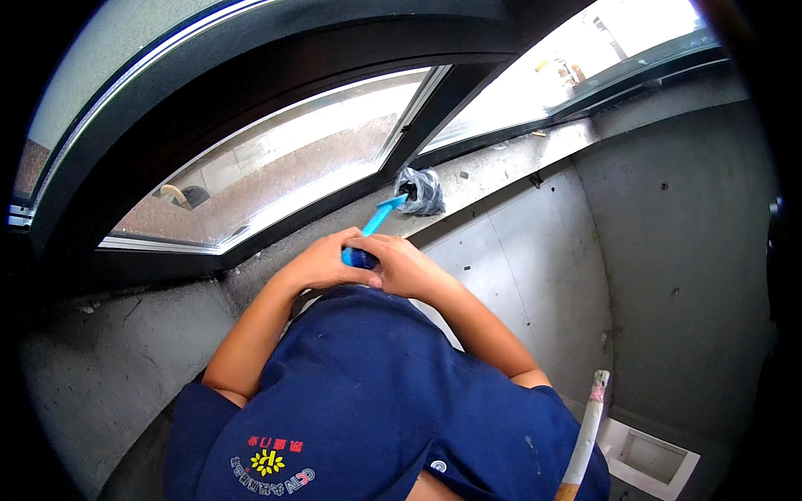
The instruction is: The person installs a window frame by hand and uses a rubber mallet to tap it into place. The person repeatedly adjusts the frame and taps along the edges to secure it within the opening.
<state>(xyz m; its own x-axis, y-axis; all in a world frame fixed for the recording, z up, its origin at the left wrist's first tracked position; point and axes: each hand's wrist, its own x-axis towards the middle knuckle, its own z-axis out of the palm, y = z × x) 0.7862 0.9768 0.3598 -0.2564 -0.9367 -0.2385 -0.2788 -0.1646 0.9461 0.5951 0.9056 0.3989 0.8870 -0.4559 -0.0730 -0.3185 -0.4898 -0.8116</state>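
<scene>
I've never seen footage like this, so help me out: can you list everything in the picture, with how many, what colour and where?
Tool with blue handle: one, blue, gripped in both hands, tip towards the window corner.
Crumpled plastic bag: one, grey and black, on the sill at the tool's tip.
Window frame: one, black, above the sill.
Concrete sill: one, grey, below the panes.
Concrete wall: grey, at right.
White stick: one, lower right.
Shirt: one, dark blue.
Left hand: on the handle.
Right hand: on the handle.
</scene>
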